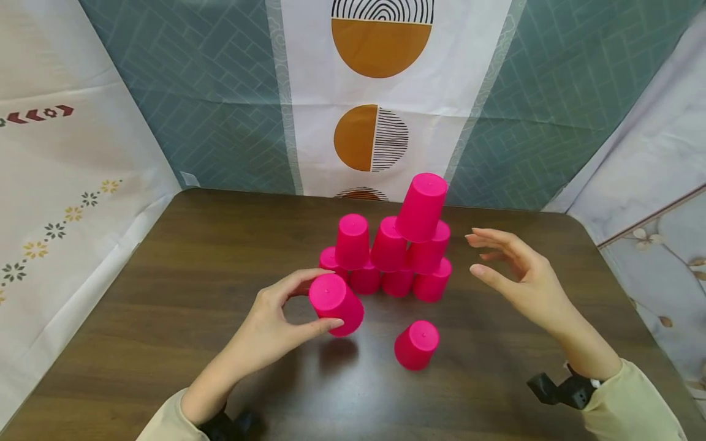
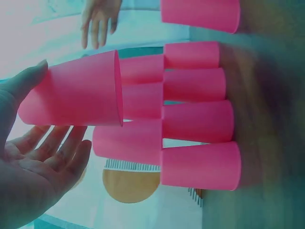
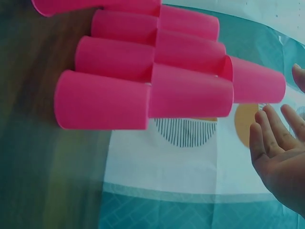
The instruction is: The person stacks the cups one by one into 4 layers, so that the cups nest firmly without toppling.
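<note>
My left hand (image 1: 274,327) grips an upside-down pink cup (image 1: 337,306) between thumb and fingers, above the table and in front of a stack of like cups. That held cup (image 2: 71,90) fills the left of the left wrist view. The stack has a bottom row of several cups, with three in the second row, among them a left one (image 1: 352,242). A single top cup (image 1: 423,207) sits over the right pair of that row. To the right of the stack, my right hand (image 1: 521,275) is raised, holding nothing, its fingers loosely bent and apart from the cups.
Another upside-down pink cup (image 1: 417,345) stands alone on the brown wooden table (image 1: 220,245), nearer to me than the stack. Patterned cloth (image 1: 220,92) hangs behind the table's far edge, with pale cloth (image 1: 72,202) at the left side.
</note>
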A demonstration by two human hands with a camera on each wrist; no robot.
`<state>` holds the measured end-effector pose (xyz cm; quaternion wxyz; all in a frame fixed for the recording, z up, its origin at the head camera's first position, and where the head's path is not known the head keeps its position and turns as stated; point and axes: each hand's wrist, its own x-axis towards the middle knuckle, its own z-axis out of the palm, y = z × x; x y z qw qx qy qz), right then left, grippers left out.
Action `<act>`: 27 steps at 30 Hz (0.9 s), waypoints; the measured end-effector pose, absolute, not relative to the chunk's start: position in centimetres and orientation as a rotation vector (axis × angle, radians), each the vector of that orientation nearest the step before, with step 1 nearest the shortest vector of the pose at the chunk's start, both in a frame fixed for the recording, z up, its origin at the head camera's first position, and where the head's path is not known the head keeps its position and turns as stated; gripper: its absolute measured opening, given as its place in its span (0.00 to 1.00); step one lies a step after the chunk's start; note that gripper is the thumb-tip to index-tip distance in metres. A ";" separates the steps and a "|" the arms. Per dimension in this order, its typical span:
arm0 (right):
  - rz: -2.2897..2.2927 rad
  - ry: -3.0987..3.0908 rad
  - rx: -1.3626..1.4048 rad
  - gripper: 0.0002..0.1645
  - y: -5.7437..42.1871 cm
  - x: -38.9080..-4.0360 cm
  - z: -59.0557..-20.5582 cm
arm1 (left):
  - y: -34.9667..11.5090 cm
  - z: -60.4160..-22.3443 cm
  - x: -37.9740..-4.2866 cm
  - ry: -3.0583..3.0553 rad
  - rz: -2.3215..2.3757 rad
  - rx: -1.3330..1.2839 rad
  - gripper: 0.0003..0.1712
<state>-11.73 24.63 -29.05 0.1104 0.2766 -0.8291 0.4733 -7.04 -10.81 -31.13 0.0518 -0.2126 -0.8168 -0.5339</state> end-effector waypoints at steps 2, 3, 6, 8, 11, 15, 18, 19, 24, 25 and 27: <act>1.397 -2.435 0.822 0.37 24.6 -11.1 -29.5 | -10.9 -30.8 -7.4 -2.469 -1.639 -0.639 0.33; 1.400 -2.441 0.822 0.37 24.6 -10.8 -29.8 | -10.9 -30.7 -7.6 -2.459 -1.648 -0.640 0.33; 1.408 -2.470 0.818 0.36 24.3 -9.9 -30.5 | -10.9 -30.2 -8.1 -2.432 -1.670 -0.651 0.33; 1.393 -2.476 0.838 0.36 24.1 -9.4 -31.1 | -11.0 -29.9 -8.5 -2.416 -1.674 -0.665 0.33; 1.335 -2.483 0.877 0.37 23.7 -8.7 -32.2 | -11.0 -29.4 -9.0 -2.392 -1.677 -0.681 0.34; 1.286 -2.553 0.881 0.37 23.2 -7.9 -33.5 | -11.0 -28.7 -9.6 -2.362 -1.687 -0.680 0.34; 1.266 -2.653 0.856 0.37 23.0 -7.5 -34.5 | -11.0 -28.2 -10.1 -2.335 -1.691 -0.689 0.34; 1.253 -2.677 0.860 0.37 22.9 -7.3 -34.8 | -11.0 -28.0 -10.3 -2.327 -1.690 -0.690 0.34; 1.200 -2.755 0.886 0.37 22.2 -6.6 -35.9 | -10.7 -27.0 -10.9 -2.246 -1.703 -0.710 0.34; 1.184 -2.757 0.897 0.37 22.1 -6.5 -36.1 | -10.7 -26.8 -11.1 -2.227 -1.707 -0.710 0.34; 1.170 -2.765 0.899 0.37 21.8 -6.4 -36.3 | -10.4 -26.5 -11.5 -2.189 -1.726 -0.706 0.33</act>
